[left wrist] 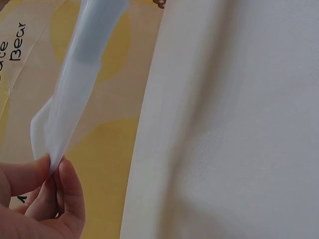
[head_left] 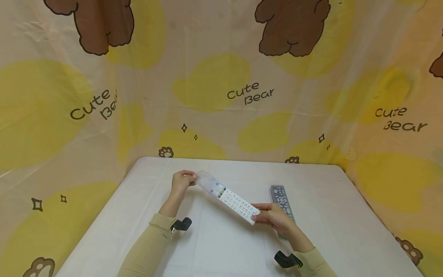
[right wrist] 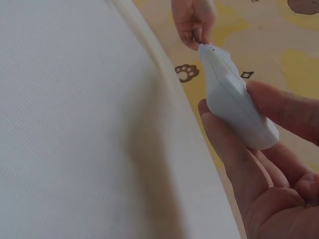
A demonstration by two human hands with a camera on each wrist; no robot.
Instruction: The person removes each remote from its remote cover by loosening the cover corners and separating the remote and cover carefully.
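Observation:
A white remote control slants above the table, its far end inside a translucent plastic sleeve. The left hand pinches the sleeve's loose end between thumb and fingers; in the left wrist view the film bunches at the fingertips. At the lower end, the right hand grips the remote, thumb on one side and fingers on the other. The right wrist view shows the remote's rounded white end between thumb and fingers. A dark grey remote lies on the table, partly hidden behind the right hand and wrist.
The table has a white cover. A patterned curtain with bears and lettering stands around its back and sides. Each wrist carries a black camera mount, one at the left cuff and one at the right.

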